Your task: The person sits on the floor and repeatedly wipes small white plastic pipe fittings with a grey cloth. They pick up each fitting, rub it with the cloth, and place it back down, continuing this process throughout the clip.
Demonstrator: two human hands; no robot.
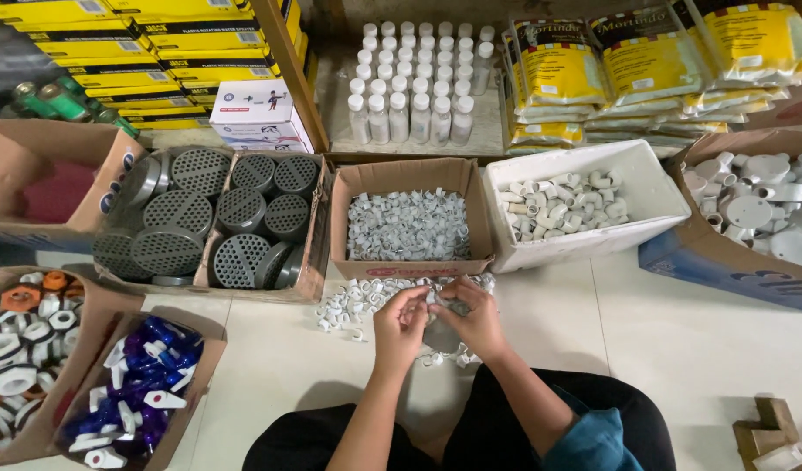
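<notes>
My left hand (399,324) and my right hand (476,316) meet over the tiled floor, just in front of a cardboard box (409,179) full of small grey-white clips. Both hands pinch a clear plastic bag (442,333) with small white clips in it. Loose white clips (353,301) lie scattered on the floor to the left of my hands and a few below them. My knees in dark clothing sit at the bottom of the view.
A white foam box (645,187) holds white pipe fittings. Boxes of grey round strainers (214,222), white caps (763,209), blue-and-white valves (135,384) and threaded fittings (22,336) surround me. White bottles (414,78), yellow packets (645,61) and yellow cartons stand behind.
</notes>
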